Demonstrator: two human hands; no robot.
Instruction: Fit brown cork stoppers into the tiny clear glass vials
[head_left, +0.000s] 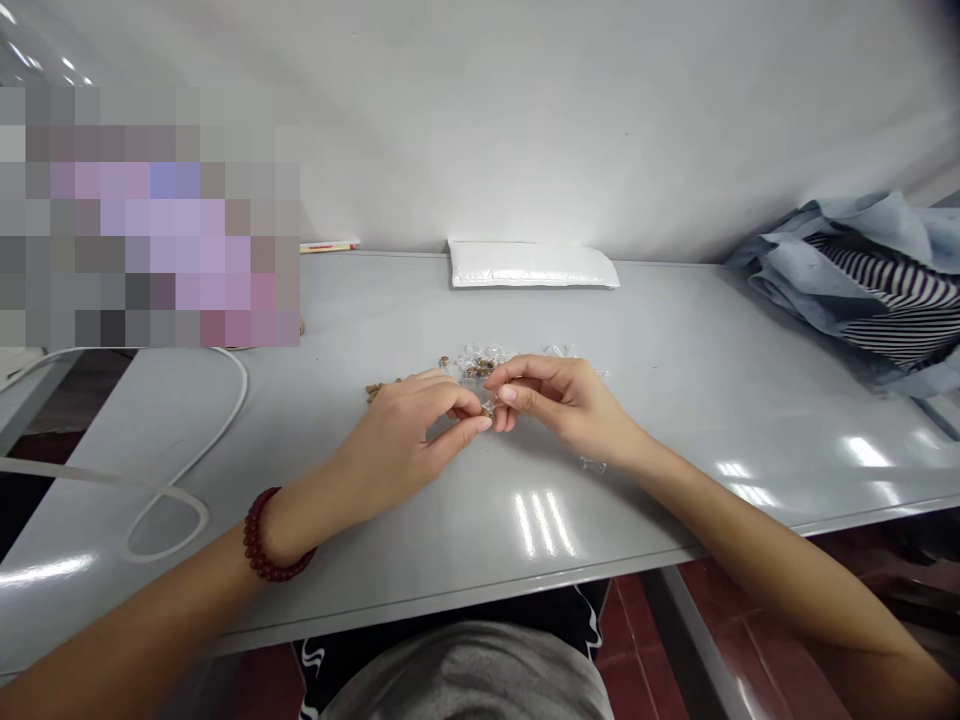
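Close above the grey table, my left hand (427, 418), with a dark red bead bracelet (259, 545) at the wrist, pinches a small brown cork (487, 411) between thumb and forefinger. Facing it, my right hand (559, 398) has thumb and forefinger closed on a tiny clear glass piece (496, 398), its shape partly hidden by the fingers. The two small parts are very close; whether they touch I cannot tell. Behind the fingertips lies a pile of small brown corks (480, 369) and tiny clear glass pieces (493, 353). More brown corks (373, 390) lie beside my left hand.
A white padded envelope (534, 266) lies against the wall. Blue-grey cloth with striped fabric (892, 280) is heaped at the right. A white cable (225, 425) loops over the table's left side, near a pixelated area. A pen (330, 247) lies at the back.
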